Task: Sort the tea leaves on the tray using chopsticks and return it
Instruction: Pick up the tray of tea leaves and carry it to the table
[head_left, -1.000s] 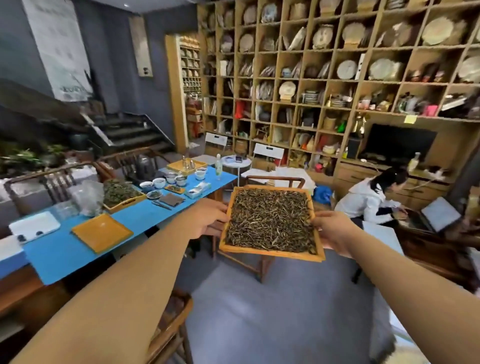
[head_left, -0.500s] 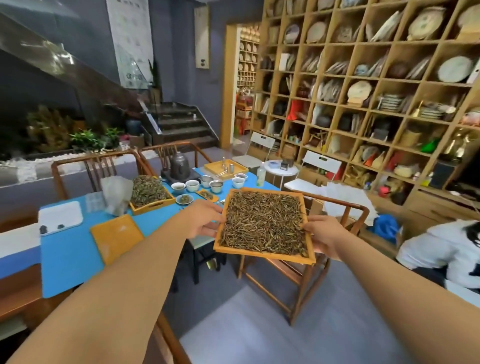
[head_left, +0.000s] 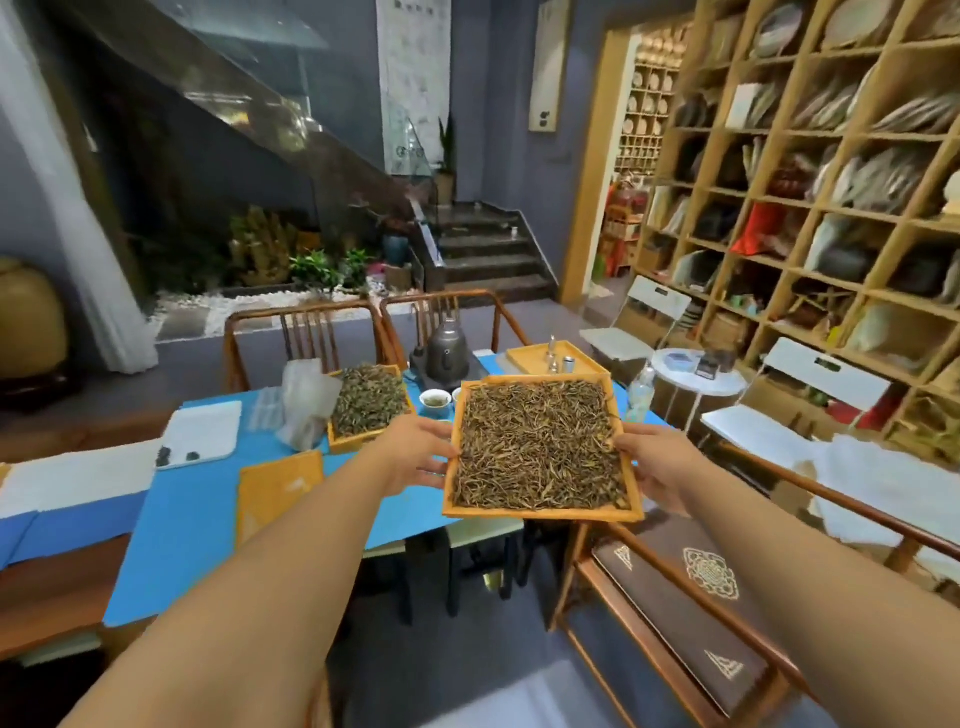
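The tray (head_left: 540, 513) has an orange-yellow wood rim and the tea leaves (head_left: 540, 447) in it are dark brown with golden streaks, while the second tray (head_left: 347, 441) holds a greener, olive mix. The table cover (head_left: 197, 519) is bright blue, with a plain white cloth (head_left: 205, 431) on it and a dark grey kettle (head_left: 448, 348). The chair cushion (head_left: 675, 597) is dark brown with a cream medallion pattern.

Even, moderately bright indoor light, with no hard shadows on the blue table cover (head_left: 187, 525). The far-left stairwell lies dim; pale reflections streak the glass stair panel (head_left: 270, 109). Wide-angle distortion bows the shelving (head_left: 810, 218) at right and stretches the near forearms. Detail is soft and smeared toward the edges.
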